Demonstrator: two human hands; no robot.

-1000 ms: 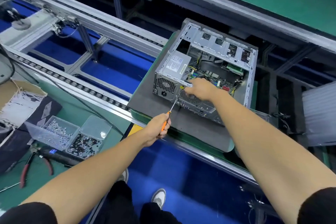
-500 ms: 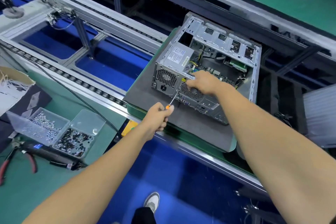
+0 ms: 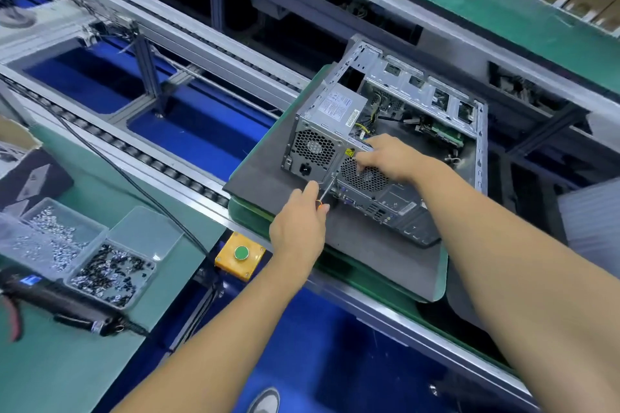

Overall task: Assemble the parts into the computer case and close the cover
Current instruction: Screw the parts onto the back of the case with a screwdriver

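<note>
**Screwdriver at the case's rear**

Left grip (image 3: 298, 228) curls round the orange screwdriver (image 3: 327, 189), now closer to the case, shaft slanting up-right. Right grip (image 3: 391, 157) pinches the computer case (image 3: 379, 131) rim; case lies open-side-up on grey pad (image 3: 265, 184).

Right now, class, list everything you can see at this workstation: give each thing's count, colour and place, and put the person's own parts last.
open metal computer case: one, silver, on the grey mat
flat grey mat: one, on the conveyor
orange-handled screwdriver: one, tip at the case's rear panel
clear plastic screw tray: one, silver and black screws, left bench
yellow box with green button: one, below the conveyor's edge
black electric driver: one, beside the tray
left hand: grips the screwdriver
right hand: rests on the case's rear edge
</note>
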